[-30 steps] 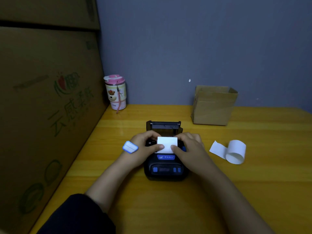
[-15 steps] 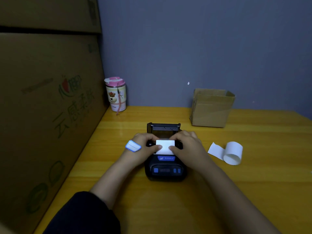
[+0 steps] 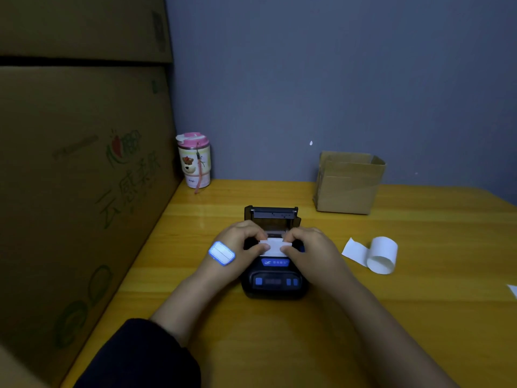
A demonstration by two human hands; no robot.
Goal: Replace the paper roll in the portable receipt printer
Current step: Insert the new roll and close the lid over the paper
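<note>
A black portable receipt printer (image 3: pixel 275 281) with blue buttons sits on the yellow wooden table (image 3: pixel 391 317), its lid (image 3: pixel 270 212) standing open at the back. A white paper strip (image 3: pixel 274 247) lies across the printer's open bay. My left hand (image 3: pixel 237 247), with a blue-edged label stuck on its back, pinches the strip's left edge. My right hand (image 3: pixel 310 249) pinches the right edge. The roll inside the bay is hidden by my fingers. A second, loosely unwound white paper roll (image 3: pixel 382 254) lies on the table to the right.
A small open cardboard box (image 3: pixel 348 183) stands at the back right against the blue-grey wall. A pink-lidded cup (image 3: pixel 194 161) stands in the back left corner. Large cardboard cartons (image 3: pixel 78 177) wall off the left side. A scrap of white paper (image 3: pixel 513 289) lies at the right edge.
The visible paper strip has become shorter, and both hands have shifted slightly back toward the open bay while still pinching it.
</note>
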